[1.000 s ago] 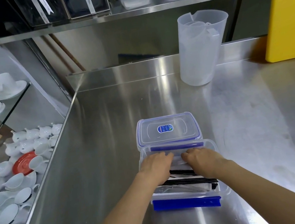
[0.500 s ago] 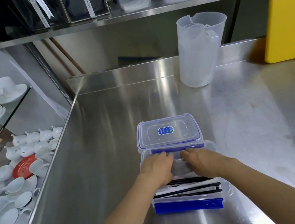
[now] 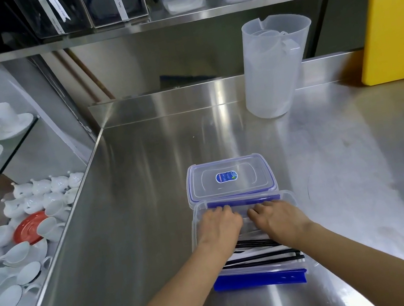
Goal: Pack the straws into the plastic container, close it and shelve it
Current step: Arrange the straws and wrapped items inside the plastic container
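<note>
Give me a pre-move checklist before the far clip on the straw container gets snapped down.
1. Lid seated on the straw container: cannot tell, hands cover it.
2. Black straws inside the walls: ok, none seen poking out.
3. Left hand and right hand at the far blue clip: ok, side by side.
4. Near blue clip latched: not ok, it sticks out flat.
5. Second lidded container clear of the far clip: not ok, it sits right against that edge.
</note>
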{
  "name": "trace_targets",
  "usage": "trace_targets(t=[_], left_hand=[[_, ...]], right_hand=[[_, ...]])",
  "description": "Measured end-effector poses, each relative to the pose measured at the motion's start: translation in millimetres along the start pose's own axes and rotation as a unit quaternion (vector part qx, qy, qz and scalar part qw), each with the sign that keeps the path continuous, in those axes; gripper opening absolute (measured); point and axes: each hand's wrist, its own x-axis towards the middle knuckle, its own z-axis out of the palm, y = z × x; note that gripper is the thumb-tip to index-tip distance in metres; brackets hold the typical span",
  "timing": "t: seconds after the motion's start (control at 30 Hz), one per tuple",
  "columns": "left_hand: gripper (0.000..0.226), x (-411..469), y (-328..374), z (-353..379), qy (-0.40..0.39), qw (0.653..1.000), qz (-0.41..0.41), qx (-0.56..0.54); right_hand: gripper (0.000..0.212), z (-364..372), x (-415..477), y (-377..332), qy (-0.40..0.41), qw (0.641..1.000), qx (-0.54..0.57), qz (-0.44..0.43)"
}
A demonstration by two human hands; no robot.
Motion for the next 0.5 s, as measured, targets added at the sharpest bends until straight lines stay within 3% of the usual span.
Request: trace_targets(t=[0.27,0.4,0.5], left_hand=[[0.022,0.2,-6.8,5.3,0.047,0.998,-0.010,-0.039],[0.021,-2.5,-12.9,7.3,0.083,0.993,0.002,-0.090],[0.017,-7.5,-17.3,4.7,0.094,0.977,0.024,-0.188]], right_hand=[[0.027,-12.7,-1.6,1.1,0.043,0.997,-0.053,0.026],[0.021,-14.1,-1.7,2.0,0.059,0.998,0.008,0.024],[0.019,-14.1,-2.4,4.3,0.022,0.992,0.123,-0.012]])
